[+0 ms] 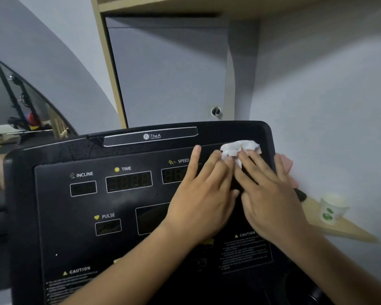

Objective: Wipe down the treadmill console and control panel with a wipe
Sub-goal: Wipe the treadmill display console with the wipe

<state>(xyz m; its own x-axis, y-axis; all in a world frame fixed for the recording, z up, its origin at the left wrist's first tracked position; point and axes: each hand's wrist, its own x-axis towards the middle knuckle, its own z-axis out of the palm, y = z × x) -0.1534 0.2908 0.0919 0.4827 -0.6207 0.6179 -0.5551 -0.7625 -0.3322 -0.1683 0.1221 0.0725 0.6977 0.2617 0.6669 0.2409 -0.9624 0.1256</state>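
Observation:
The black treadmill console (79,216) fills the lower frame, with INCLINE, TIME, SPEED and PULSE displays and two CAUTION labels. A crumpled white wipe (240,147) lies on the console's upper right corner. My left hand (205,194) lies flat on the panel over the SPEED display, its fingertips touching the wipe's left edge. My right hand (271,194) lies beside it, fingers spread, pressing on the wipe's lower part. Both palms hide the panel's right-hand displays.
A grey wall stands right behind the console, with a wooden-framed panel (110,69) and a small round knob (216,111). A white paper cup (332,209) sits on a wooden ledge at the right. A mirror (13,111) at the left reflects gym equipment.

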